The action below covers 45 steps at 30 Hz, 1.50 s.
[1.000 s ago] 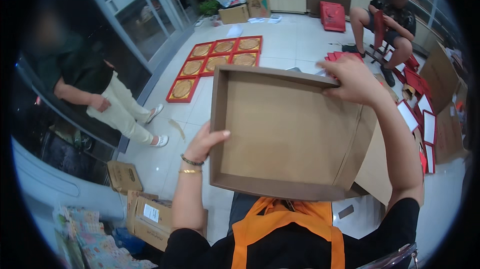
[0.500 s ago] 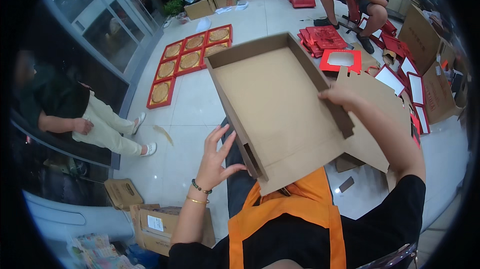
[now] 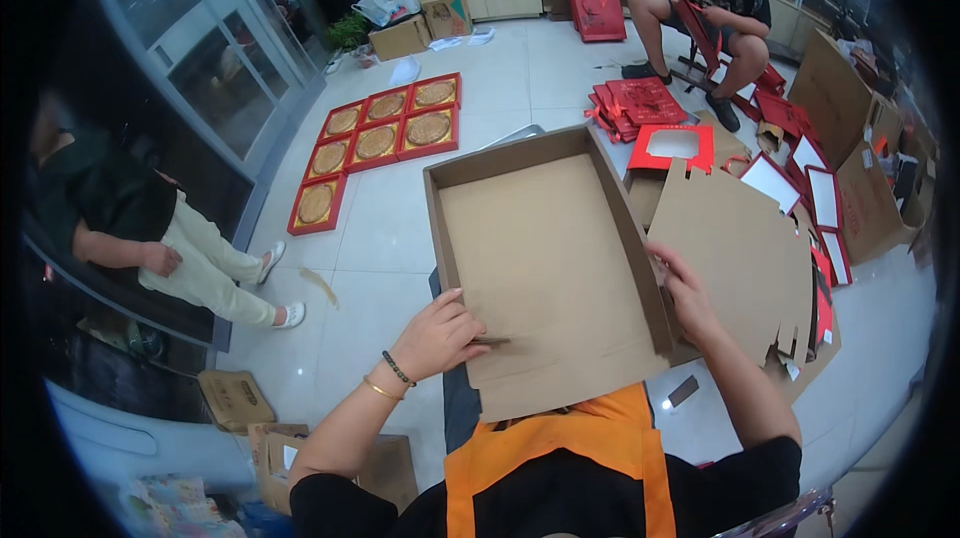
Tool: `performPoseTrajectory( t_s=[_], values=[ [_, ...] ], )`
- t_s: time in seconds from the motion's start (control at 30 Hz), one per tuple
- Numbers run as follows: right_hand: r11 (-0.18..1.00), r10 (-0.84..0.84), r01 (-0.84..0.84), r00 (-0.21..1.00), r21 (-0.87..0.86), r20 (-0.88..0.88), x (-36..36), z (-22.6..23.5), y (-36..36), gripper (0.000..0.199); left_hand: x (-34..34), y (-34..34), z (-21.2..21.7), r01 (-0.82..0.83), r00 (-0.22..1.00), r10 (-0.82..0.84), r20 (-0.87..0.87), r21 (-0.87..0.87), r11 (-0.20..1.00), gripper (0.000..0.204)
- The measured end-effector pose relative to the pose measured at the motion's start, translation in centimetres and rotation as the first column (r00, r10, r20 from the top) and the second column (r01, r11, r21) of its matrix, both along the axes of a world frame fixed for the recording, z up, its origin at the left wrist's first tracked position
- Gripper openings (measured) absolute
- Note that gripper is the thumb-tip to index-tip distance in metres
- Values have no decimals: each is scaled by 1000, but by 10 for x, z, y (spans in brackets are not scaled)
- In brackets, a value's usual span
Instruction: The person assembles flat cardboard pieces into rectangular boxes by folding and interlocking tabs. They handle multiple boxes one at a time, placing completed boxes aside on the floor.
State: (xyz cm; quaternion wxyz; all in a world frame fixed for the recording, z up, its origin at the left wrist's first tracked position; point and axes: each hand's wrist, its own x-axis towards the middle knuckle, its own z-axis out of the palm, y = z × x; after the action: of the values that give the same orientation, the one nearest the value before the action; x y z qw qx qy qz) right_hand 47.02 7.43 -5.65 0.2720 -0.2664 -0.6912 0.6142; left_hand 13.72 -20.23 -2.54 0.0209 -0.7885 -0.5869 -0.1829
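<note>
A shallow brown cardboard box rests over my lap. Its far, left and right walls stand up, while the near edge lies flat toward my orange apron. At the left wall's near end, my left hand is closed on the folded cardboard, with its fingertips over the inside. My right hand holds the right wall from outside, its fingers bent against the board. To the right of the box lies a flat, slotted cardboard sheet.
On the floor ahead sit several red trays with round golden items. Red bags, a red window-cut sheet and white-lined red pieces lie at right. One person sits beyond; another stands left. Cartons stand lower left.
The box has come nearer and lower in view. My left hand, spread beside it before, has closed on its left wall. My right hand has shifted down along the right wall.
</note>
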Motion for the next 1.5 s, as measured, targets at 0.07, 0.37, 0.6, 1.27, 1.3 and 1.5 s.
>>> performPoseTrajectory(
  t_s=[0.07, 0.37, 0.6, 1.27, 1.3, 1.5],
  values=[
    [948, 200, -231, 967, 218, 156, 27, 13, -1, 59, 13, 0, -10, -125, 985, 115, 126, 68, 990, 29],
    [280, 111, -571, 818, 772, 564, 16, 71, -7, 39, 37, 5, -26, -229, 973, 218, 72, 265, 937, 44],
    [331, -135, -130, 974, 935, 184, -34, 0, -23, 27, 41, -18, -53, -176, 978, 202, -46, 326, 929, 39],
    [456, 68, -314, 945, 833, 318, 25, 11, -12, 64, 24, -35, -43, -238, 955, 170, 242, 286, 928, 35],
    [714, 36, -221, 959, 664, 281, 19, 11, -17, 65, 29, -33, -59, -369, 866, 220, 450, 277, 887, 37],
    [824, -232, 210, 972, 526, -25, -29, -2, -25, 64, 58, 18, -60, -726, 437, 308, 845, 130, 675, 61]
  ],
)
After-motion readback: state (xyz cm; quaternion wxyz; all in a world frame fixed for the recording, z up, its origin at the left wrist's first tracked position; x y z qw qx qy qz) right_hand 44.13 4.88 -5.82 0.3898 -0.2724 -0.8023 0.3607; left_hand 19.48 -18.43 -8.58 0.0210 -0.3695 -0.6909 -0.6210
